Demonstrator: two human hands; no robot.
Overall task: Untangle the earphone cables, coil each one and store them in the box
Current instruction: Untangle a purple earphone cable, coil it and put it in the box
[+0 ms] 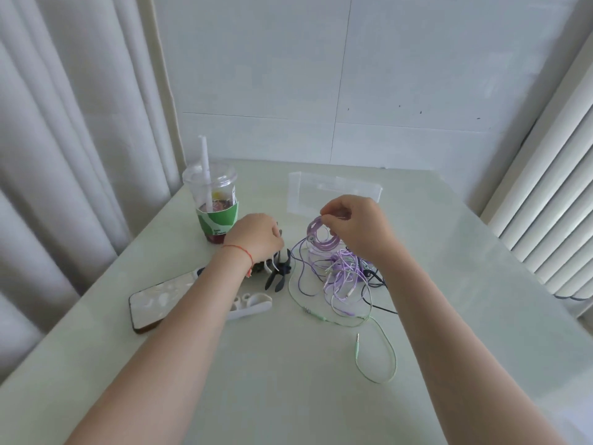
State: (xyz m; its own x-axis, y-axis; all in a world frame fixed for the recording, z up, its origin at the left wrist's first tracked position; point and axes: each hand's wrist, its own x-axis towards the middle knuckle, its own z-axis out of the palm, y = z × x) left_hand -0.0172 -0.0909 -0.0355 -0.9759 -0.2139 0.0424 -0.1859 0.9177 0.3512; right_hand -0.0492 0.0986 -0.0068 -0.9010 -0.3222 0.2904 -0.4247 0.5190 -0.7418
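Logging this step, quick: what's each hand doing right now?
Left hand: fingers curled on the cable ties.
Right hand: pinches the purple coil.

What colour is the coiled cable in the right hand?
Light purple: the coil is pinched by the right hand, best seen in the head view.

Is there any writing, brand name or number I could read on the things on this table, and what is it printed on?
Green sleeve of the drink cup: a few lines of small white print near its lower edge, too blurred to read.
White label on the cup's clear side, above the sleeve: dark print, too small to read.
Phone, clear box, earphone cables: no text shows.
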